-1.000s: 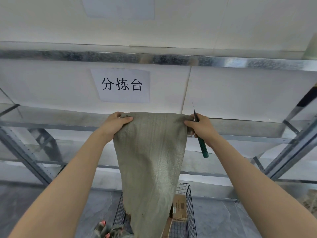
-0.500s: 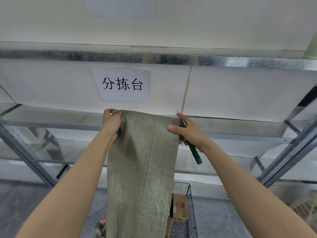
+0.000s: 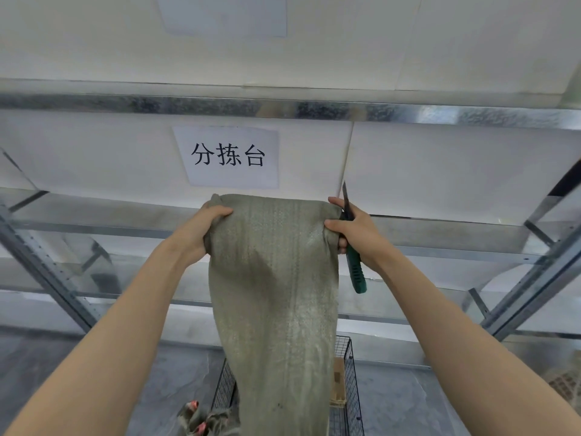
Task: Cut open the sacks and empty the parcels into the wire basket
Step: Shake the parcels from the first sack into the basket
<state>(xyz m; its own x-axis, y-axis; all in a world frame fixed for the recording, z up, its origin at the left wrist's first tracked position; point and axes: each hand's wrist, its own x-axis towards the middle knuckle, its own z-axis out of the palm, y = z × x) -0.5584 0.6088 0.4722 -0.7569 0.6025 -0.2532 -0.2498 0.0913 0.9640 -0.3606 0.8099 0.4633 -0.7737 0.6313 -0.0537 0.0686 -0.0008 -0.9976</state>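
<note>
Against a white wall point(image 3: 440, 42) and a galvanised steel rack point(image 3: 314, 108), a person lifts both bare arms to about the height of the rack's middle shelf. A grey-green woven sack point(image 3: 276, 294) hangs from the two grips, its top edge stretched between them and its length dropping between the forearms and out of view at the bottom. The left grip point(image 3: 201, 228) bunches the sack's left top corner, with fingers curled over the cloth. The right grip point(image 3: 358, 231) pinches the right top corner under its thumb and also clasps a knife point(image 3: 356, 272), whose blade points up above the grip and whose green handle juts down below it. Well below both grips, a black wire basket point(image 3: 352, 388) stands on the grey floor point(image 3: 408, 404), partly hidden behind the sack. A brown cardboard parcel point(image 3: 339, 385) shows inside it, under the right grip. A paper sign point(image 3: 229, 157) with three black characters is fixed to the wall just above the left grip. A crumpled cloth point(image 3: 204, 420) lies far below that grip, beside the basket.
</note>
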